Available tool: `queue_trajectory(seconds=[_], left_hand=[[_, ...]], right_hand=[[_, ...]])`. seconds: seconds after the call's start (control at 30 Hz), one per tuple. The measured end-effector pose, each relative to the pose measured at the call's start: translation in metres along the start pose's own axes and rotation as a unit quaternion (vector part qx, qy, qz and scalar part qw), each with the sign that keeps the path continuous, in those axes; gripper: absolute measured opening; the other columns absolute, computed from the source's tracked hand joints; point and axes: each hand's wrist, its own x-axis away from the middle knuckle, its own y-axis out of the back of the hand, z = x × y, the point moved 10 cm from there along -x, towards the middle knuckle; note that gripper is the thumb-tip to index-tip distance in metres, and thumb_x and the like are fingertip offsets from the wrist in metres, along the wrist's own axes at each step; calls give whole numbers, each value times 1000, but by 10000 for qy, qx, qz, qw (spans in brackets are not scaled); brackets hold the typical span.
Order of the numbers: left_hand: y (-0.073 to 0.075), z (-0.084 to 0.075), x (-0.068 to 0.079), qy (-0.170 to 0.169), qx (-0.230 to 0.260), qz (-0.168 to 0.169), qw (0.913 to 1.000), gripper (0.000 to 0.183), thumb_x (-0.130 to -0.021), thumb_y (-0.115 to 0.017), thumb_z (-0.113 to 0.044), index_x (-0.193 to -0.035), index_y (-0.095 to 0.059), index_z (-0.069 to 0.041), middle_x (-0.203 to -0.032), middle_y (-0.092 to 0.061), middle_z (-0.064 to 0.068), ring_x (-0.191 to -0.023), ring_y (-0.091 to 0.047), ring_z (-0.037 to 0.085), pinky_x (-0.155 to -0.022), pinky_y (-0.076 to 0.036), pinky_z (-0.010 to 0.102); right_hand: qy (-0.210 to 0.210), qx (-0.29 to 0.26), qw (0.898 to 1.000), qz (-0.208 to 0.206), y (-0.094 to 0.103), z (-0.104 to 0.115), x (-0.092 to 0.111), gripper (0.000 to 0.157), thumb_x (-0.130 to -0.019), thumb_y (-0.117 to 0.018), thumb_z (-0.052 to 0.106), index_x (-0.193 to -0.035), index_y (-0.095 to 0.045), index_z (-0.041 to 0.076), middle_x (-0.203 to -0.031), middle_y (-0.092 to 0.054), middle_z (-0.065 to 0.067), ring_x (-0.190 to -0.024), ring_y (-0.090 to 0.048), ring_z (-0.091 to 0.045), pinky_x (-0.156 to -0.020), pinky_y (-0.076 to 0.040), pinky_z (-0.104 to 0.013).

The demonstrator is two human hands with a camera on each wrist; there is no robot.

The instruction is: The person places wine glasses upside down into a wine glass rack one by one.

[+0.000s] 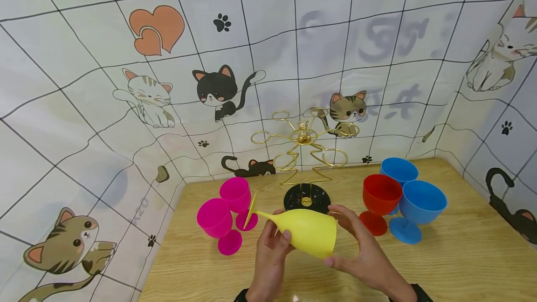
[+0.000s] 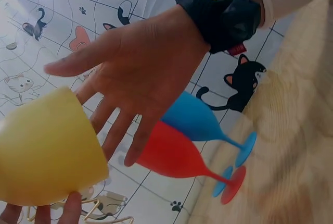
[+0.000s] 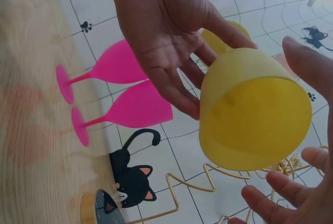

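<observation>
A yellow goblet (image 1: 308, 232) lies tilted on its side in the air, its round foot toward the left and its mouth toward the right. My left hand (image 1: 273, 250) holds it where the bowl narrows to the stem, thumb on the near side; the right wrist view shows the left hand (image 3: 166, 41) behind the bowl. Around the mouth, my right hand (image 1: 365, 250) spreads its thumb and fingers. In the left wrist view the right hand (image 2: 145, 62) has extended fingers close to the rim; whether any fingertip touches it I cannot tell.
A gold wire rack (image 1: 303, 141) with ring arms and a black round base (image 1: 293, 195) stands behind the goblet. Two pink goblets (image 1: 215, 218) stand left. To the right are a red goblet (image 1: 381, 195) and two blue goblets (image 1: 423, 203). Cat-printed sheeting surrounds the wooden table (image 1: 189, 274).
</observation>
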Motion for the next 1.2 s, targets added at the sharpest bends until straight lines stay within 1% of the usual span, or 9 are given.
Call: queue_trajectory(seconds=[0.13, 0.2, 0.33, 0.37, 0.53, 0.73, 0.97, 1.07, 1.2], left_hand=[[4, -3, -3, 27, -405, 45, 9992, 46, -103, -52, -22, -146, -38, -18, -139, -51, 7, -123, -59, 17, -94, -56, 34], [6, -4, -4, 32, -562, 10, 9984, 46, -102, -53, -22, -146, -40, -18, -139, -52, 7, -124, -58, 16, -93, -56, 33], [6, -7, -5, -76, -761, 4, 9971, 46, -100, -57, -19, -144, -45, -19, -139, -53, 6, -129, -53, 19, -94, -55, 32], [5, -8, -5, -112, -809, 15, 9967, 46, -99, -58, -18, -143, -46, -19, -139, -53, 7, -129, -52, 21, -95, -55, 32], [1, -10, -3, -278, -1118, 136, 9932, 44, -98, -60, -16, -140, -51, -22, -138, -55, 7, -130, -49, 26, -95, -55, 30], [-7, -14, -2, -426, -1496, 429, 9869, 45, -98, -60, -15, -141, -49, -23, -137, -52, 10, -122, -56, 25, -95, -55, 30], [-12, -19, -2, -652, -2354, 451, 9687, 40, -97, -63, -19, -135, -56, -27, -140, -54, 1, -125, -50, 18, -93, -54, 29], [-14, -19, -2, -709, -2520, 494, 9638, 39, -96, -63, -20, -134, -56, -29, -138, -56, -3, -127, -50, 16, -92, -54, 31], [-17, -20, -1, -805, -2667, 571, 9587, 39, -96, -63, -19, -133, -56, -31, -137, -57, -3, -127, -50, 15, -91, -54, 31]], right_hand=[[12, 257, 9997, 25, 0, 1, 0, 90, -77, -82, 19, -150, -31, 34, -144, -48, 1, -129, -52, -30, -104, -48, -41], [43, 372, 9993, 42, 0, 2, 0, 91, -76, -83, 20, -150, -30, 35, -144, -47, 6, -129, -52, -26, -101, -50, -34], [-3, 397, 9992, 107, -1, 2, -1, 91, -76, -83, 21, -150, -30, 36, -146, -45, 6, -130, -50, -28, -99, -49, -53], [-8, 410, 9991, 111, -1, 2, -1, 92, -76, -83, 21, -150, -30, 35, -146, -45, 5, -130, -50, -28, -99, -48, -55], [13, 629, 9980, 98, -2, 3, 0, 93, -74, -85, 24, -149, -31, 33, -145, -46, 3, -130, -50, -26, -100, -49, -51], [39, 912, 9958, 60, -4, 3, 1, 94, -72, -87, 28, -149, -33, 32, -143, -46, 6, -129, -49, -25, -99, -49, -54], [-137, 969, 9949, 230, -9, -3, 2, 95, -71, -87, 36, -149, -33, 32, -145, -44, 1, -131, -48, -30, -99, -48, -57], [-286, 822, 9956, 350, -12, -7, 3, 95, -70, -87, 38, -148, -34, 28, -145, -44, -2, -131, -48, -36, -98, -47, -61], [-445, 756, 9950, 484, -15, -11, 4, 93, -71, -86, 42, -147, -34, 31, -146, -44, -4, -131, -47, -41, -98, -46, -65]])
